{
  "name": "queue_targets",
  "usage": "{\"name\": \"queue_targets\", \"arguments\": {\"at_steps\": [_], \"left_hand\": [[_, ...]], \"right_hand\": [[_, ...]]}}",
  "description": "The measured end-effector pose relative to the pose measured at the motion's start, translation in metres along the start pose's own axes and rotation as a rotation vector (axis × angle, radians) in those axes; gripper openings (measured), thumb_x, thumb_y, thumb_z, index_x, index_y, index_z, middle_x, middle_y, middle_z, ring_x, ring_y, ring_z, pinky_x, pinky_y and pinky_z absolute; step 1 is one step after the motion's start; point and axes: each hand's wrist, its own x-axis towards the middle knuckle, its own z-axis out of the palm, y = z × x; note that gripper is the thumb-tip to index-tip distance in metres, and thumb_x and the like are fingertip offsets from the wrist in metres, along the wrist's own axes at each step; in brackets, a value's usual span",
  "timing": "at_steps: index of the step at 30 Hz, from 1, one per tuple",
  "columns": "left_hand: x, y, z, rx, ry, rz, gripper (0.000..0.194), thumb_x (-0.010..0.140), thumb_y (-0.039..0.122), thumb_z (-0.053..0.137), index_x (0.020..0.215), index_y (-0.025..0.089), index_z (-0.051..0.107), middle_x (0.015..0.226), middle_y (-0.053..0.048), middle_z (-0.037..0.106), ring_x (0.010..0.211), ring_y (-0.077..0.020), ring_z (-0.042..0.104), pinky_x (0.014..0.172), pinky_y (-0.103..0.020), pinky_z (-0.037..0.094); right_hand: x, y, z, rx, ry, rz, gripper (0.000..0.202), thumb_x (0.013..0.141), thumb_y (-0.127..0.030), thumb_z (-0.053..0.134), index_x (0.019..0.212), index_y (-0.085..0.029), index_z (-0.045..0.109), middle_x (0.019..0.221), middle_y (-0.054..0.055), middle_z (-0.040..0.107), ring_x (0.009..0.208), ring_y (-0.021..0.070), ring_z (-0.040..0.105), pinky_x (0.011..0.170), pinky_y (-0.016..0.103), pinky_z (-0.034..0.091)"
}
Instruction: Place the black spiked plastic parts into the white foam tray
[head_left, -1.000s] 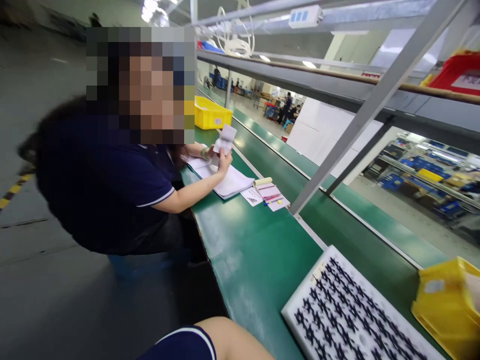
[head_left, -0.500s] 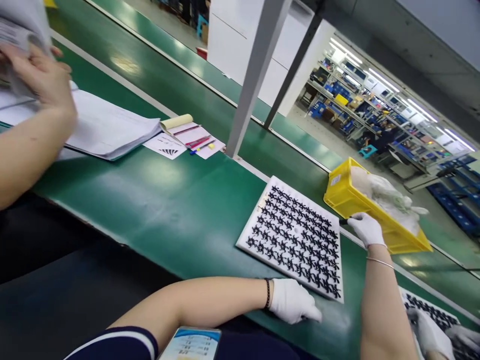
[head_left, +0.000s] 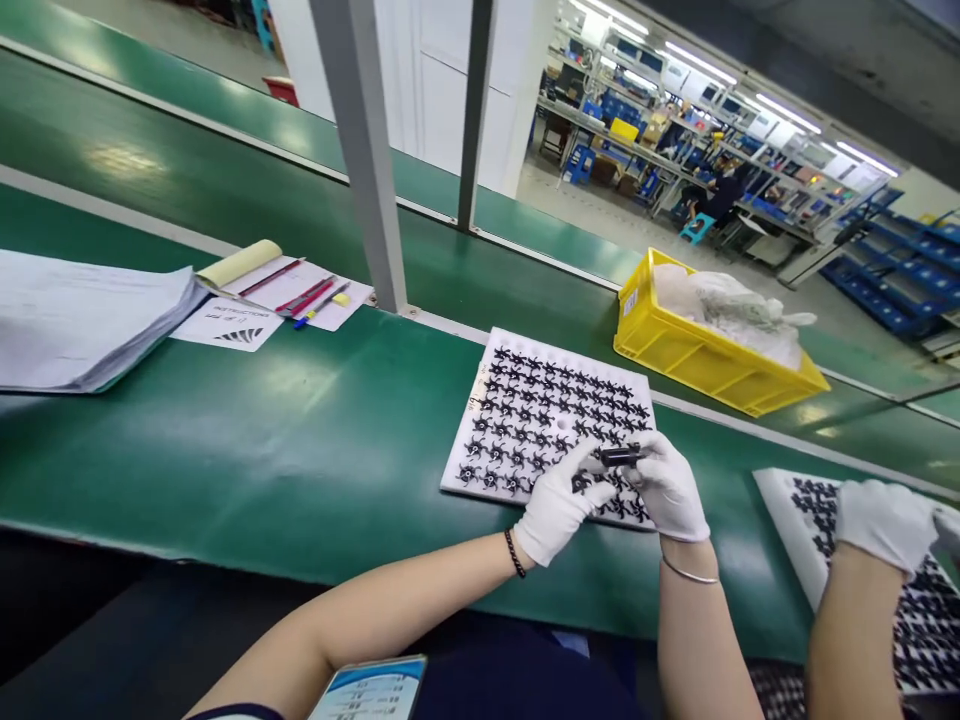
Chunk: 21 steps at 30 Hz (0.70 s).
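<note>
My left hand (head_left: pixel 555 508), in a white glove, is over the front of a white foam tray (head_left: pixel 459 462). Its thumb and forefinger curl around something small and dark that I cannot make out. In my right hand (head_left: pixel 669 487), also gloved, is a short black cylinder (head_left: pixel 619 457), its free end pointing at my left fingertips. Rows of small black bladed wheels (head_left: pixel 523 408) fill the tray, some of them hidden behind my hands.
Behind the tray stands a yellow bin (head_left: pixel 690 372) with plastic bags inside. A co-worker's gloved hand (head_left: pixel 885 522) is over a second tray (head_left: pixel 780 520) at right. Papers (head_left: pixel 82 320) and pens (head_left: pixel 306 297) lie left, near a grey post (head_left: pixel 367 170).
My right hand has come from beside the yellow bin to the tray with the black cylinder. My left hand has risen from the table edge to meet it. The other person's hand at left is gone.
</note>
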Motion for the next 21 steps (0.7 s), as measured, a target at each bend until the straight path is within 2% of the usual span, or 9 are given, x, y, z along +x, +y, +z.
{"name": "queue_targets", "arguments": {"at_steps": [2,3,5,8,11,13,15,18,21], "left_hand": [[0.003,-0.001,-0.001,0.045,0.007,0.031,0.048,0.076,0.028,0.071,0.122,0.020,0.062,0.114,-0.006,0.064,0.106,-0.0220,0.059,0.100,-0.036,0.047],[0.004,-0.001,-0.001,0.046,0.008,0.034,0.043,0.076,0.029,0.071,0.117,0.019,0.065,0.111,-0.006,0.065,0.102,-0.0220,0.060,0.096,-0.035,0.048],[0.005,-0.003,-0.002,0.008,0.004,0.001,0.037,0.077,0.033,0.071,0.109,0.017,0.066,0.098,-0.007,0.067,0.085,-0.0200,0.063,0.080,-0.032,0.053],[0.007,-0.002,-0.003,-0.086,-0.037,-0.086,0.040,0.078,0.040,0.070,0.106,0.012,0.063,0.076,-0.005,0.064,0.063,-0.0153,0.059,0.057,-0.025,0.049],[0.009,0.001,-0.004,-0.281,-0.120,-0.168,0.048,0.075,0.044,0.076,0.105,0.012,0.057,0.073,-0.005,0.062,0.062,-0.0149,0.059,0.049,-0.021,0.044],[0.009,0.002,-0.005,-0.441,-0.185,-0.216,0.052,0.070,0.043,0.081,0.103,0.013,0.055,0.076,-0.004,0.061,0.062,-0.0143,0.060,0.047,-0.019,0.042],[0.008,0.001,-0.006,-0.551,-0.244,-0.246,0.050,0.069,0.041,0.083,0.099,0.014,0.054,0.076,-0.003,0.060,0.060,-0.0129,0.058,0.046,-0.018,0.040],[0.008,0.000,-0.006,-0.623,-0.254,-0.259,0.042,0.070,0.037,0.084,0.089,0.014,0.054,0.079,-0.003,0.059,0.061,-0.0115,0.056,0.047,-0.018,0.041],[0.009,0.000,-0.006,-0.658,-0.185,-0.270,0.039,0.070,0.034,0.084,0.088,0.014,0.056,0.085,-0.003,0.061,0.074,-0.0131,0.059,0.061,-0.022,0.050]], "right_hand": [[-0.008,0.004,-0.003,-0.006,0.019,-0.002,0.026,0.067,-0.026,0.069,0.090,-0.021,0.060,0.074,-0.001,0.056,0.058,0.0152,0.048,0.051,0.025,0.039],[-0.012,0.005,-0.004,-0.012,0.028,-0.004,0.026,0.067,-0.024,0.071,0.091,-0.021,0.061,0.078,0.000,0.058,0.063,0.0163,0.051,0.055,0.025,0.042],[-0.019,0.005,-0.004,-0.046,0.039,-0.026,0.026,0.070,-0.023,0.074,0.095,-0.021,0.063,0.088,0.002,0.060,0.075,0.0189,0.054,0.065,0.027,0.047],[-0.029,-0.001,-0.003,-0.079,-0.026,-0.114,0.034,0.080,-0.036,0.075,0.110,-0.023,0.064,0.102,0.006,0.060,0.088,0.0226,0.055,0.077,0.033,0.049],[-0.036,-0.007,-0.002,0.040,-0.196,-0.205,0.056,0.081,-0.054,0.073,0.128,-0.029,0.056,0.118,0.008,0.055,0.092,0.0248,0.056,0.082,0.039,0.051],[-0.039,-0.008,-0.001,0.140,-0.282,-0.224,0.063,0.081,-0.059,0.073,0.134,-0.034,0.050,0.121,0.007,0.053,0.091,0.0249,0.057,0.081,0.041,0.053],[-0.041,-0.009,0.000,0.157,-0.285,-0.234,0.062,0.082,-0.057,0.072,0.136,-0.037,0.048,0.122,0.007,0.052,0.089,0.0243,0.056,0.079,0.042,0.054],[-0.042,-0.009,0.004,-0.058,-0.193,-0.278,0.058,0.083,-0.046,0.076,0.134,-0.036,0.050,0.126,0.007,0.051,0.089,0.0223,0.055,0.080,0.039,0.053],[-0.041,-0.010,0.009,-0.350,-0.192,-0.354,0.051,0.084,-0.031,0.075,0.131,-0.033,0.053,0.119,0.006,0.055,0.084,0.0202,0.055,0.082,0.038,0.052]]}}
